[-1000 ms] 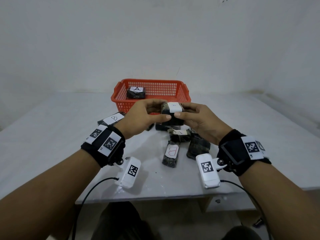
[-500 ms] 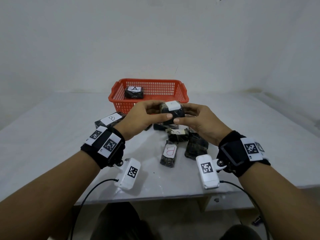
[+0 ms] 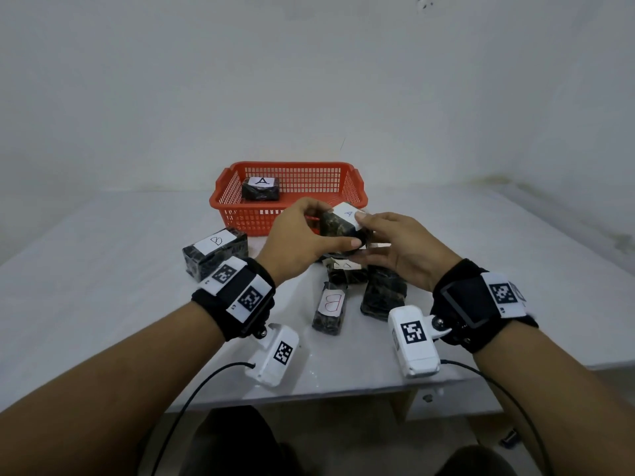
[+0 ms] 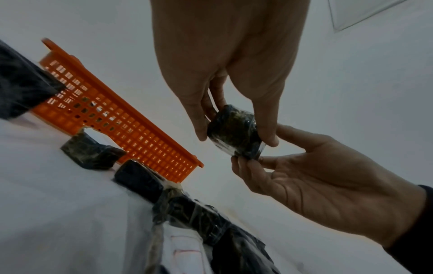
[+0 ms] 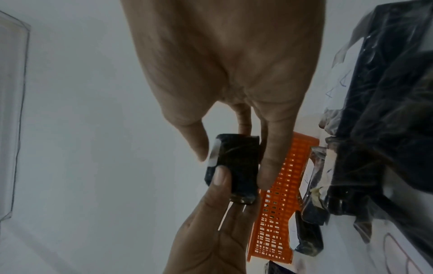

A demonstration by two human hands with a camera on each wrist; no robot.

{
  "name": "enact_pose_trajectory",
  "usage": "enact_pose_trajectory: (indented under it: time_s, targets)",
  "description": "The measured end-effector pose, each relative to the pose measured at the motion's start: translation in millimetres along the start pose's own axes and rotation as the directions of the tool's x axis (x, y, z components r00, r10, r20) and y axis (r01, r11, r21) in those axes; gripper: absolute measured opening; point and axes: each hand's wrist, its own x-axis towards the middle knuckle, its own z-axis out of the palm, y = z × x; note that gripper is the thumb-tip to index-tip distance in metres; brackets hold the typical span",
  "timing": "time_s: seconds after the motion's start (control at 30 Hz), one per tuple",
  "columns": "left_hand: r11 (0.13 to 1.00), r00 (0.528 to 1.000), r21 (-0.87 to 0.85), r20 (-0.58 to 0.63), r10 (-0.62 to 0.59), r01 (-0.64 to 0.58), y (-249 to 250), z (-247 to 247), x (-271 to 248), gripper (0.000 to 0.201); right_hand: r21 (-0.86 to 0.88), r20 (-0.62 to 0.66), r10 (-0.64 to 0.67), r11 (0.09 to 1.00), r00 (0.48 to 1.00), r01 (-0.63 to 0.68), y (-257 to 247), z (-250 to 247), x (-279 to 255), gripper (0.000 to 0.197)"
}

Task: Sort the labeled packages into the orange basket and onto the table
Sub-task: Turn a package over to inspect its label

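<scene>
A dark wrapped package with a white label marked A (image 3: 347, 214) is held in the air just in front of the orange basket (image 3: 240, 214). My left hand (image 3: 331, 230) grips it between thumb and fingers from the left. My right hand (image 3: 360, 238) pinches it from the right, thumb on the label. The left wrist view shows the package (image 4: 235, 131) with the right hand's fingertips (image 4: 248, 163) under its lower corner. In the right wrist view the package (image 5: 236, 163) sits between both hands. Another package marked A (image 3: 260, 189) lies inside the basket.
On the white table (image 3: 103, 286), a package marked B (image 3: 214, 250) stands to the left by my left wrist. A second B package (image 3: 330, 307) and several more dark packages (image 3: 383, 290) lie in a heap under my hands. A wall rises behind the basket.
Both hands have turned the A package so that it is tilted with its label facing up and to the right. They have stayed in front of the basket.
</scene>
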Motion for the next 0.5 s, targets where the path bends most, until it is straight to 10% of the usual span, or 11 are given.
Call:
enact_pose_trajectory:
  time_s: [0.5]
  targets:
    - [0.919, 0.911, -0.23, 0.341, -0.232, 0.321, 39.2, 133.6, 82.0, 0.032, -0.058, -0.3, -0.01, 0.998, 0.954, -0.008, -20.2, -114.9, -1.4, 0.015]
